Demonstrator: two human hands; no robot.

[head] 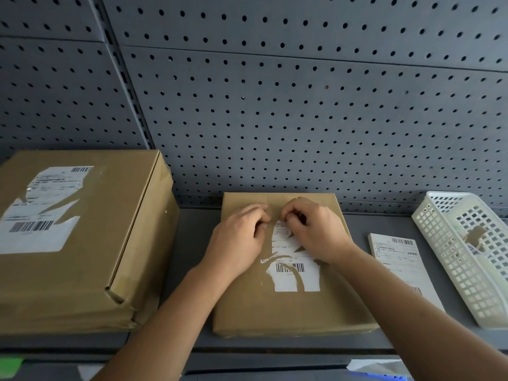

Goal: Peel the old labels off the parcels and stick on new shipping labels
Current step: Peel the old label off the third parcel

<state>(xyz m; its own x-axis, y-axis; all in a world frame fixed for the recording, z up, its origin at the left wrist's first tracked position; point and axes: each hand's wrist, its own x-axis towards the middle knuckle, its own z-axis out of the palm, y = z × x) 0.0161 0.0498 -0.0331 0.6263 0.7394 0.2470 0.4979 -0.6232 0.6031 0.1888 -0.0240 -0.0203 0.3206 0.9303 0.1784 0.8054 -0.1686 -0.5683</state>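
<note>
Head view.

- Parcel (288, 309): flat, brown, lying in the middle of the grey desk (192, 243), with its far edge close to the pegboard (275, 105).
- Old label (298, 273): white, on top of the parcel, torn into ragged strips with the barcode part still stuck.
- Right hand (313, 229): fingers curled, pinching the upper edge of the old label.
- Left hand (242, 232): fingers curled, tips down at the label's upper left corner. Whether it grips the paper cannot be told.
- Larger box (90, 257): on the left, well apart, with a torn label (41, 210) on top.
- New labels (398, 262): a flat stack just right of the parcel.
- White basket (450, 259): far right, holding torn scraps (475, 237).
</note>
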